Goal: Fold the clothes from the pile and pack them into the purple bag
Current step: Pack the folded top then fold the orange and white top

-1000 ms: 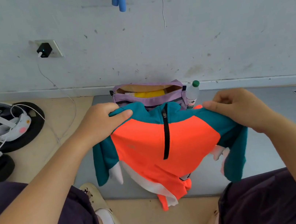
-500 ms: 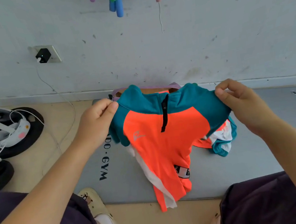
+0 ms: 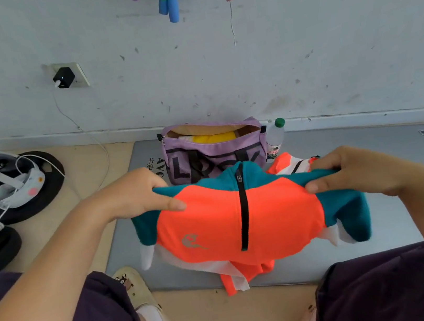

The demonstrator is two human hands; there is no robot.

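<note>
An orange and teal zip-neck shirt (image 3: 241,219) hangs spread out above the grey mat (image 3: 395,218), front side toward me. My left hand (image 3: 138,193) grips its left shoulder and my right hand (image 3: 350,170) grips its right shoulder. The short teal sleeves droop at both sides and the hem dangles past the mat's near edge. Behind it the purple bag (image 3: 212,152) stands unzipped against the wall, with something yellow inside. Another orange and white garment (image 3: 291,165) lies on the mat, to the right of the bag.
A plastic bottle (image 3: 274,137) with a green cap stands at the bag's right end. Black weight plates (image 3: 17,189) with a white headset on them lie at the left. A charger cable (image 3: 82,130) runs down from the wall socket. My knees and slippered feet frame the mat's near edge.
My hands have lowered the shirt and pulled it wider, so the sleeves now spread to both sides and the purple bag shows behind it.
</note>
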